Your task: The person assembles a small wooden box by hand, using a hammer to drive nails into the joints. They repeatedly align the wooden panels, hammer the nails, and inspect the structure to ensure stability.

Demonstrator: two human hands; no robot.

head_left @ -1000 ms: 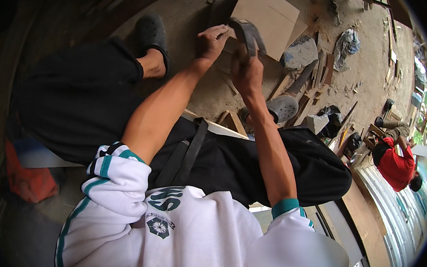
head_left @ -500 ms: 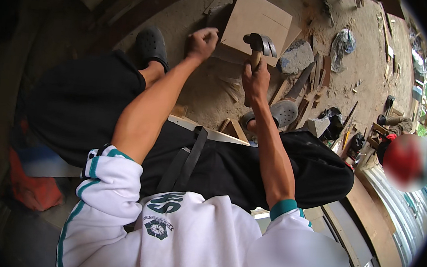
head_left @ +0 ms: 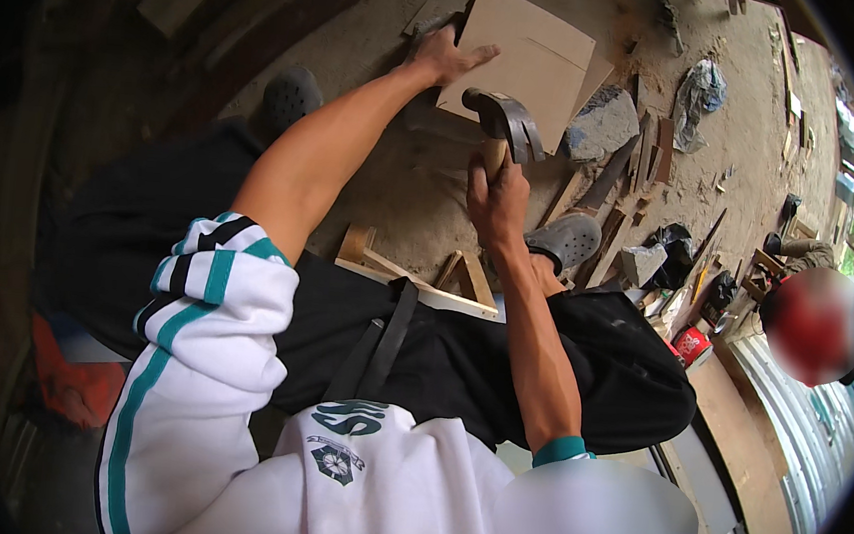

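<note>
A square plywood box (head_left: 536,60) with a pale flat top sits on the ground ahead of me. My left hand (head_left: 448,60) grips its left edge, thumb lying across the top and the other fingers partly hidden over the side. In my right hand (head_left: 498,200) is a claw hammer (head_left: 505,123), held by its wooden handle. The dark metal head is raised near the box's front edge; I cannot tell whether it touches.
A grey stone block (head_left: 602,125) and wood scraps (head_left: 647,149) lie right of the box. A crumpled plastic bag (head_left: 699,100) is farther right. Close to my legs is a small wooden frame (head_left: 416,284). Another person in a red hat (head_left: 812,325) is at far right.
My left hand has moved forward from beside the box and taken hold of its left edge. The hammer has come down and nearer to me, its head tilting.
</note>
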